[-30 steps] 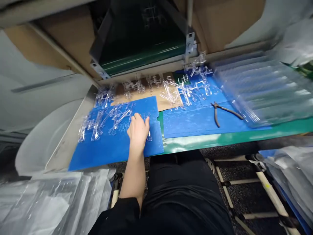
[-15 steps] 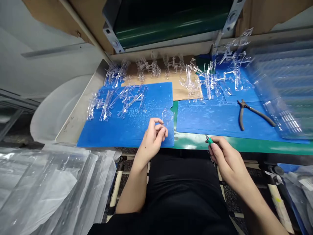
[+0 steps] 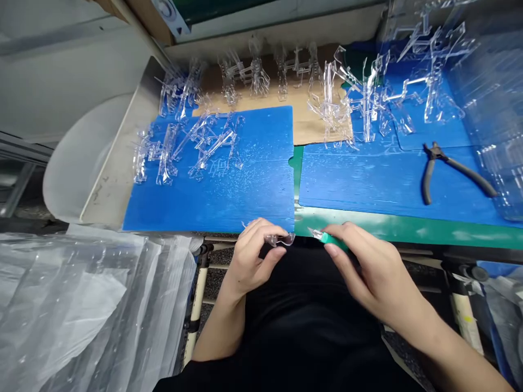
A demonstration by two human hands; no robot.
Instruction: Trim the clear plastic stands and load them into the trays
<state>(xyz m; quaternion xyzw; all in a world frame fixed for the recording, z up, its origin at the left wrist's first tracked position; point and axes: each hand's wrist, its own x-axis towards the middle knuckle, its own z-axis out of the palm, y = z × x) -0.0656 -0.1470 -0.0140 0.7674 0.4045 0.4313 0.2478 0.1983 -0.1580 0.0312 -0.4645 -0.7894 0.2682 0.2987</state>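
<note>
Between the fingers and thumb of my left hand (image 3: 253, 258) is a small clear plastic part (image 3: 281, 239), at the front edge of the left blue sheet (image 3: 261, 190). My right hand (image 3: 368, 261) is closed round a green-handled knife (image 3: 333, 239), its pointed blade aimed left at the part, a short gap away. Branched clear plastic pieces (image 3: 214, 144) lie on the left sheet. More clear pieces (image 3: 368, 103) are heaped at the back right. Dark-handled pliers (image 3: 435, 152) rest open on the right blue sheet (image 3: 347, 182).
Brown cardboard (image 3: 300, 122) with clear pieces lies at the back. Clear trays (image 3: 498, 136) stand at the far right. Left are a white round container (image 3: 77, 158) and plastic bags (image 3: 77, 305). A green surface (image 3: 408, 226) shows along the front edge.
My left hand has drawn the clear part down toward the table's front edge. My right hand has brought the knife left, nearer the part. The view has shifted, with the table higher in it.
</note>
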